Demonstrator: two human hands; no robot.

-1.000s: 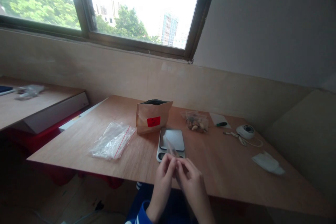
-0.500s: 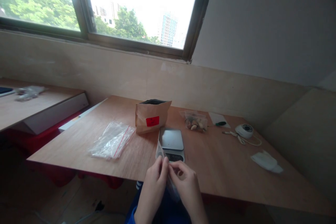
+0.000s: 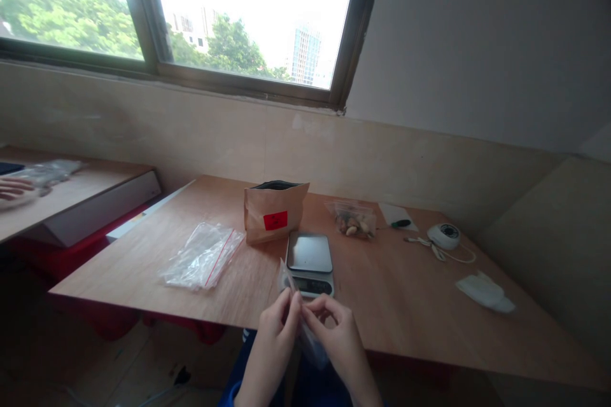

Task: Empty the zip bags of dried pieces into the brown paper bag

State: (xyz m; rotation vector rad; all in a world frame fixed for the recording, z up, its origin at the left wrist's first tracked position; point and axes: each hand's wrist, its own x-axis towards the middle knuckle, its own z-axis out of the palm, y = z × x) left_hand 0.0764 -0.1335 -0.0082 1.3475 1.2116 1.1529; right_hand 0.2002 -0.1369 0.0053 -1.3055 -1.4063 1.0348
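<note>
My left hand (image 3: 279, 327) and my right hand (image 3: 337, 331) meet in front of the table's near edge, both pinching a small clear plastic bag (image 3: 305, 337) between their fingertips. One corner of the bag sticks up near the small kitchen scale (image 3: 309, 255), which lies just beyond my hands. Behind the scale stands an open brown paper pouch (image 3: 273, 211) with a red label. A pile of clear zip bags (image 3: 203, 255) with red strips lies to the left. A clear bag of mixed nuts (image 3: 354, 221) rests to the right of the pouch.
The wooden table (image 3: 405, 292) also carries a white paper with a dark marker (image 3: 398, 218), a round white device with a cable (image 3: 443, 236) and a crumpled white tissue (image 3: 484, 292). At the far left another person's hand (image 3: 14, 189) rests on a second table.
My hands have drawn back toward me with the clear bag, which now hangs lower between them. Another person's hand has appeared at the far left.
</note>
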